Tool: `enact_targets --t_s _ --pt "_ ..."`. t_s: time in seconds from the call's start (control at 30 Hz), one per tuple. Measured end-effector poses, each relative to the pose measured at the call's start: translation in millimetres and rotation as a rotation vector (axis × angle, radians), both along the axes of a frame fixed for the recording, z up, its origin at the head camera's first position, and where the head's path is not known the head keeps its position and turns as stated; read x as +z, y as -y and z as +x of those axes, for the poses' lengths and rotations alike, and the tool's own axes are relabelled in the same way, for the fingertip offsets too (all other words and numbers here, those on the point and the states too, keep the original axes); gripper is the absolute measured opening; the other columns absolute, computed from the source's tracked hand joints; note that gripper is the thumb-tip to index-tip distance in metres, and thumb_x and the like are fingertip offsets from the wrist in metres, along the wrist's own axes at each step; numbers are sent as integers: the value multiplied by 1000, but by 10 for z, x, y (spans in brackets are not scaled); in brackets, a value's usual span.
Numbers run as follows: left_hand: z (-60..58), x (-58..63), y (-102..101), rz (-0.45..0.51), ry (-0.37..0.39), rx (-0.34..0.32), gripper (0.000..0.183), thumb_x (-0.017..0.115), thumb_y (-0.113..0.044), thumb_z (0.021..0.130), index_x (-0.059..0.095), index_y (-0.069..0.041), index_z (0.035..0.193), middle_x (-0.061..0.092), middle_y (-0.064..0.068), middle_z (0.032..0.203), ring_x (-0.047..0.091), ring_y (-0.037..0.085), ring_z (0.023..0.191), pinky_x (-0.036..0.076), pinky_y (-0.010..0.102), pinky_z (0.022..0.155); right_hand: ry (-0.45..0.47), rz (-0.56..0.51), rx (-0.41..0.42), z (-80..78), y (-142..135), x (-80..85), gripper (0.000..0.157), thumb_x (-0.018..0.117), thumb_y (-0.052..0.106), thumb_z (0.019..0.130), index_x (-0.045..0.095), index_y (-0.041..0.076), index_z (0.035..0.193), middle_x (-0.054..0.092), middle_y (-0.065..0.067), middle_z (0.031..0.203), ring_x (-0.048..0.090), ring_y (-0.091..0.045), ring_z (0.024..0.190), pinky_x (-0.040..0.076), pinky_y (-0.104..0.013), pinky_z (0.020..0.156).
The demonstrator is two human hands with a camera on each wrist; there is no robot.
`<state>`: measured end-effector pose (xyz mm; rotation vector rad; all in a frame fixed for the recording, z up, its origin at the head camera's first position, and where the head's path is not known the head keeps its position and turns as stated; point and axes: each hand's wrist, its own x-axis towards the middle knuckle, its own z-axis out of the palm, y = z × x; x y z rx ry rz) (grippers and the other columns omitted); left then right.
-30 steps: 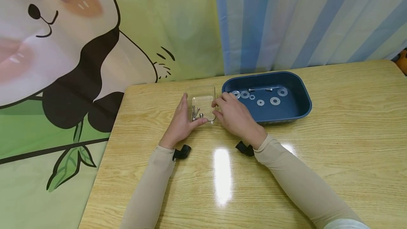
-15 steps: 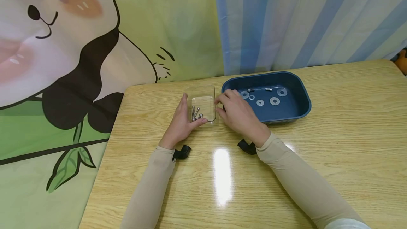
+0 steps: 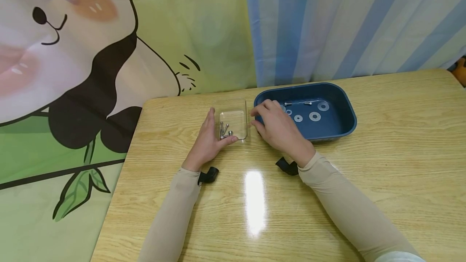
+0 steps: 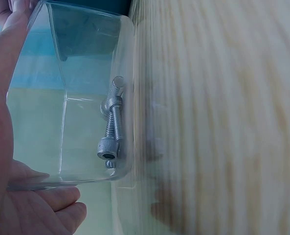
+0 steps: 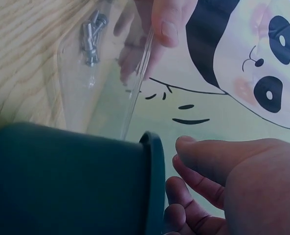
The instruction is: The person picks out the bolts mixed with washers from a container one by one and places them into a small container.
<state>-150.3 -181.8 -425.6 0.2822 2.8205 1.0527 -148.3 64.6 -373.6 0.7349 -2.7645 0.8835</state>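
My left hand [image 3: 207, 141] grips the near left corner of a clear plastic box [image 3: 234, 113], thumb along the near rim and fingers against the left side. Inside the box several silver socket-head bolts [image 4: 108, 142] lie in a loose heap toward that hand. Over the left rim of a dark blue tub [image 3: 348, 126] is my right hand [image 3: 278, 126], fingers loosely bent with a gap between thumb and fingertips. In the right wrist view nothing shows between those fingers, which are beside the tub's rim.
In the tub lie several flat washers [image 3: 314, 116] and two small bolts [image 3: 308, 103]; the right hand hides its left end. The wooden table [image 3: 327, 197] backs onto a panda-print cloth [image 3: 160, 64] and a striped curtain [image 3: 327, 23].
My right hand has drawn away from the box's right side, moving right over the tub's left end and covering washers there. The left hand, box and bolts have stayed put.
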Motion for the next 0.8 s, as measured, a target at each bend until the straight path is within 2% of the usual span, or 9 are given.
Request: enact_targets --t_s 0.2,0.5,0.8 --pt "0 8 0 -2 -2 -6 122 70 -64 85 -9 -11 161 -3 13 168 4 30 153 16 51 121 6 -5 -10 -17 -61 9 21 67 18 99 69 5 115 59 -11 110 51 -28 98 48 -42 81" --pt "-1 17 -1 6 -6 -1 120 74 -56 87 -8 -9 161 -2 15 168 4 31 153 15 52 121 0 -24 -23 -60 -147 46 20 66 18 99 68 4 113 59 -13 111 51 -29 100 48 -42 85" --pt "7 18 -13 3 5 0 121 72 -61 86 -8 -10 161 -1 15 168 4 30 153 15 50 121 18 -47 -65 -107 -257 57 22 66 17 99 68 2 115 60 -17 111 51 -32 101 46 -45 85"
